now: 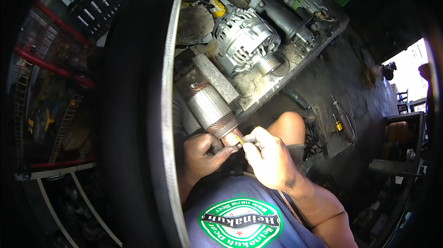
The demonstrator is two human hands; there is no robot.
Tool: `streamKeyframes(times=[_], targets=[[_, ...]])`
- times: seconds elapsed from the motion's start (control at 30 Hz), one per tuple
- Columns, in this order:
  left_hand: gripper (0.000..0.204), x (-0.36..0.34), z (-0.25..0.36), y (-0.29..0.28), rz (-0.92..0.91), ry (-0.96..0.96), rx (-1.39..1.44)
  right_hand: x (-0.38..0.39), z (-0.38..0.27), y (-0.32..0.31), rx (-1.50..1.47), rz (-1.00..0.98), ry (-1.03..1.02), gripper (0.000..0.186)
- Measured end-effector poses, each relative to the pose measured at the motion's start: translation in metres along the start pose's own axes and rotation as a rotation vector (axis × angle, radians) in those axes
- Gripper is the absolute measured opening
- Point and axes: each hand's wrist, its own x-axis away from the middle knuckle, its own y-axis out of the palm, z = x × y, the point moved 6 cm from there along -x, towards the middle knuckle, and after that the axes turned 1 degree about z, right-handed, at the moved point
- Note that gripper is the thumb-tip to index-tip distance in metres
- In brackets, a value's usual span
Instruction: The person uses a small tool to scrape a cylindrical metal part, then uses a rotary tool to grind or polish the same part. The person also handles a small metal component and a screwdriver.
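Note:
A motor armature [210,106] with a grey slotted core and copper windings lies tilted on the bench, its copper commutator [228,140] toward me. My left hand [201,154] is closed at that near end, fingers curled and thumb laid along the shaft. Beside it my right hand [271,159] pinches a thin yellow piece [239,140], whose tip touches or nearly touches the commutator. The kind of this yellow piece is too small to make out. A grey rectangular metal block [215,78] lies alongside the armature's core.
Behind the block stand a silver alternator [247,38] with a ribbed pulley, a dark starter motor [284,19] and another alternator [304,2]. A yellow tray [206,1] sits at the back. On the floor to the right lie a screwdriver [338,125] and a long tool [342,112].

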Motion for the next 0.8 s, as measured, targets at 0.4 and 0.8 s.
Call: streamKeyframes(times=[0.4, 0.8], targets=[[0.039, 0.004, -0.003, 0.001, 0.008, 0.026, 0.01, 0.002, 0.001, 0.001, 0.105, 0.001, 0.094, 0.009], [0.04, 0.004, -0.005, 0.0, 0.019, 0.038, -0.008, 0.003, 0.005, 0.004, 0.003, 0.055, -0.037, 0.01]])
